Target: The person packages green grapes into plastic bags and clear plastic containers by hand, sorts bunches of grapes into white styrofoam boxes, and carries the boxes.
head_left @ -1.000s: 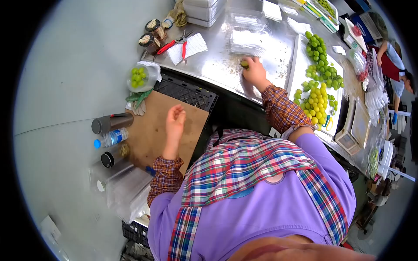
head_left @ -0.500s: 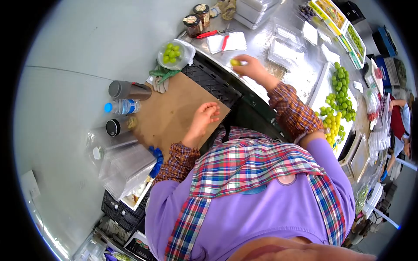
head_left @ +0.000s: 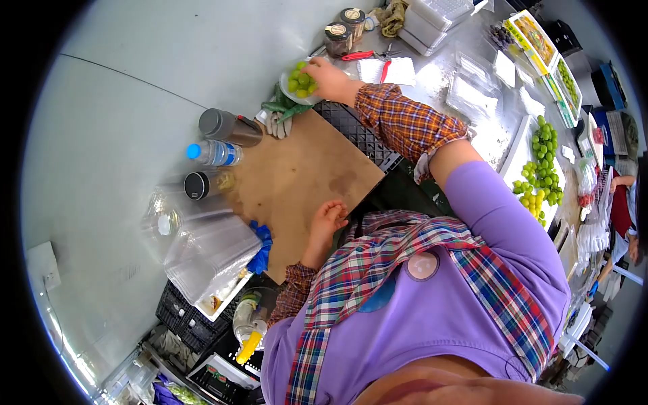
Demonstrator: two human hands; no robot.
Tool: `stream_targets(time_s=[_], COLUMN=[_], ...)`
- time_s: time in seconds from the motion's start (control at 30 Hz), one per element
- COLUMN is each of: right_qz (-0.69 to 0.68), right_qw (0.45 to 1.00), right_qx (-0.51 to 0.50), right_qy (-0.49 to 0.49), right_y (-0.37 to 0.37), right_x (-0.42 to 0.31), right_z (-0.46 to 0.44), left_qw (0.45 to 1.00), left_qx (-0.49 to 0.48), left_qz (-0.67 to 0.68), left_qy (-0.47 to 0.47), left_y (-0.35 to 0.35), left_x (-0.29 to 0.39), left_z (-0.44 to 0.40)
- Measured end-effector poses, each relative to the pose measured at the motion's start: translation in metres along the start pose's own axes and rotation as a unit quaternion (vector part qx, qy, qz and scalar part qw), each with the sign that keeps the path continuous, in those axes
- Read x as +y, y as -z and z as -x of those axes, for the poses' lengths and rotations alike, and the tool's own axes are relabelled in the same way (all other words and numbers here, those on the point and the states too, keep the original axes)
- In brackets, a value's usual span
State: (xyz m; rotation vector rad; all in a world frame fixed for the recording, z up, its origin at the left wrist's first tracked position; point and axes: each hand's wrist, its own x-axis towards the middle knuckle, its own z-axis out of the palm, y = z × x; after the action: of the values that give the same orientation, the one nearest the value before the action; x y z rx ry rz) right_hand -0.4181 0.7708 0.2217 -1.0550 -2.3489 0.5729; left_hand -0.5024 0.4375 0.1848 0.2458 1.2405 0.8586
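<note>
My right hand [head_left: 327, 78] is over the right side of a clear bowl [head_left: 305, 99] of green grapes [head_left: 298, 81], its fingers bent against the grapes. Whether a grape is between the fingertips is too small to tell. Above the brown board [head_left: 290, 182], close to the apron, my left hand [head_left: 329, 217] hangs with loosely curled fingers apart and nothing in them. Bunches of green grapes [head_left: 545, 155] and yellow grapes [head_left: 533, 202] lie on a white tray [head_left: 513, 152] at the right.
Two jars [head_left: 338, 39], red-handled snips [head_left: 358, 55] and clear containers [head_left: 472, 91] stand on the metal table. Left of the board are a dark flask [head_left: 229, 127], a water bottle [head_left: 214, 153] and plastic sheets [head_left: 209, 256]. A co-worker [head_left: 622, 209] is at far right.
My right hand has carried a grape from the metal table leftward to the bowl. My left hand has moved toward the apron. The view has shifted, showing more of the lower left.
</note>
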Motion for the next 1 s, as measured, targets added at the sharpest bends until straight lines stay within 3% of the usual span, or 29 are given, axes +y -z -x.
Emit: stream_targets(time_s=[0.1, 0.2, 0.33, 0.4, 0.43, 0.57, 0.6, 0.63, 0.83, 0.87, 1.0], right_qz=[-0.022, 0.04, -0.048, -0.086, -0.142, -0.214, -0.214, -0.162, -0.182, -0.124, -0.143], right_qw=[0.999, 0.998, 0.991, 0.982, 0.976, 0.952, 0.944, 0.964, 0.902, 0.89, 0.792], right_qx=[-0.01, 0.047, 0.097, 0.071, 0.071, -0.001, -0.057, -0.018, 0.117, 0.153, 0.286], right_qy=[-0.033, 0.001, -0.073, -0.155, -0.148, -0.218, -0.245, -0.208, -0.374, -0.411, -0.521], right_y=[0.007, 0.017, 0.032, 0.044, 0.046, 0.067, 0.083, 0.08, 0.129, 0.087, 0.109], right_x=[0.001, 0.0, 0.007, 0.001, 0.012, 0.035, 0.034, 0.032, -0.032, 0.012, -0.056], right_z=[0.001, 0.009, 0.044, 0.08, 0.11, 0.244, 0.276, 0.319, 0.501, 0.521, 0.601], left_qw=[1.0, 1.0, 0.998, 0.995, 0.992, 0.971, 0.962, 0.952, 0.836, 0.795, 0.658], left_qx=[-0.005, -0.023, -0.043, -0.068, -0.09, -0.149, -0.172, -0.213, -0.349, -0.434, -0.55], left_qz=[-0.001, -0.013, -0.04, -0.066, -0.087, -0.168, -0.187, -0.214, -0.409, -0.414, -0.5], left_qy=[0.004, 0.001, -0.007, -0.011, -0.007, 0.084, 0.103, 0.053, 0.109, 0.095, 0.117], left_y=[-0.002, -0.006, -0.028, -0.039, -0.054, -0.117, -0.135, -0.143, -0.242, -0.237, -0.296], left_x=[-0.002, 0.006, 0.022, 0.025, 0.024, 0.005, -0.001, -0.021, -0.045, -0.084, -0.127], left_z=[0.002, -0.003, -0.012, -0.02, -0.028, -0.067, -0.072, -0.079, -0.027, -0.11, -0.062])
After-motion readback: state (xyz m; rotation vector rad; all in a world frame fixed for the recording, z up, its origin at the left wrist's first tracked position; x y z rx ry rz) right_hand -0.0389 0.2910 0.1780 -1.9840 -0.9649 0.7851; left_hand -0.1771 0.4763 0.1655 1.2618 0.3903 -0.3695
